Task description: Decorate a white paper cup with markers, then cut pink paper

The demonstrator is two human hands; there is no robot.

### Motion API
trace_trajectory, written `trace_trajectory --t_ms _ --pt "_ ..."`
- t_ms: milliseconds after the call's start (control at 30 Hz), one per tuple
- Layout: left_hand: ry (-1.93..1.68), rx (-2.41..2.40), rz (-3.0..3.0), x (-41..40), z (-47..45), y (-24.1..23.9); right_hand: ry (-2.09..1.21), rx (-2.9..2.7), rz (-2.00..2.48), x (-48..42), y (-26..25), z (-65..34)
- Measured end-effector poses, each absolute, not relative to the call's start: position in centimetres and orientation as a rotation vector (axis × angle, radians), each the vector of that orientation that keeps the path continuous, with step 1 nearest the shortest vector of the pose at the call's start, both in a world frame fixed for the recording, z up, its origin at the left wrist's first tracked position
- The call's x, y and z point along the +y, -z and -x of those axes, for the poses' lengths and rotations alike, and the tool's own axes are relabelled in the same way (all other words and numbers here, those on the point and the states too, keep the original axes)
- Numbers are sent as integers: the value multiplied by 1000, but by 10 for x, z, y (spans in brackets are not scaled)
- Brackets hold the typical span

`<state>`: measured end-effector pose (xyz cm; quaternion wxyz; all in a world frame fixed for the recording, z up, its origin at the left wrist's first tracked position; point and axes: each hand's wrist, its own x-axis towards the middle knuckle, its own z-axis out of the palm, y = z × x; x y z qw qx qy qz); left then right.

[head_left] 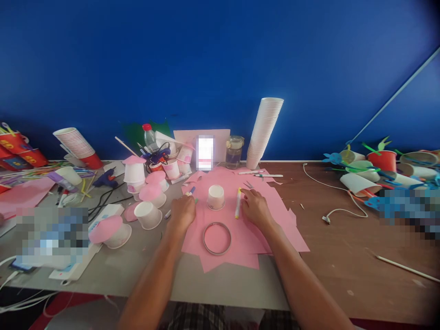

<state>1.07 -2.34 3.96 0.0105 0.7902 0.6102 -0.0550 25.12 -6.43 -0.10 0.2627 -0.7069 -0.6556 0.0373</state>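
Observation:
A stack of pink paper sheets [247,233] lies on the table in front of me. On it stands an upside-down white paper cup [216,197], with a metal ring [217,238] lying flat nearer to me. My left hand [182,213] rests on the paper's left edge with fingers curled round a blue-tipped pen [191,191]. My right hand [255,207] lies on the paper to the right of the cup, fingers bent down, touching the sheet next to a yellow-capped marker [237,203]. Small scissors [248,185] lie just beyond that hand.
Several white cups, some with pink lids [147,201], crowd the left with a glue gun [105,178] and cables. A tall cup stack [263,130], a glass jar [234,152] and a phone [205,152] stand at the back. Decorated cups [374,169] and a white cable [337,201] lie right.

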Motion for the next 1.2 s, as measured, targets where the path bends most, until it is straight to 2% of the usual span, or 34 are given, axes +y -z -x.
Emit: trace_trajectory --t_ms 100,167,233,333,467,933,1033,1200 --pt "-8 1932 -2453 -24 -12 -41 -35 -1608 1715 -64 0 -254" --pt "-256 1964 -2392 -24 -13 -43 -89 -1528 1559 -66 -6 -252" --pt "-573 1882 -2287 -24 -13 -46 -259 -1467 1444 -72 -14 -248" --pt "-883 1380 -2007 -29 -15 -52 -660 -1383 1281 -83 -30 -235" --pt "-738 782 -1620 -45 -26 -57 -980 -1266 1078 -94 -44 -218" --pt "-637 495 -963 -63 -67 -35 -1400 -931 878 -92 -28 -196" --pt "-563 511 -933 -65 -70 -38 -1354 -896 896 -94 -27 -194" --pt "-484 532 -941 -67 -72 -40 -1102 -977 996 -97 -28 -186"
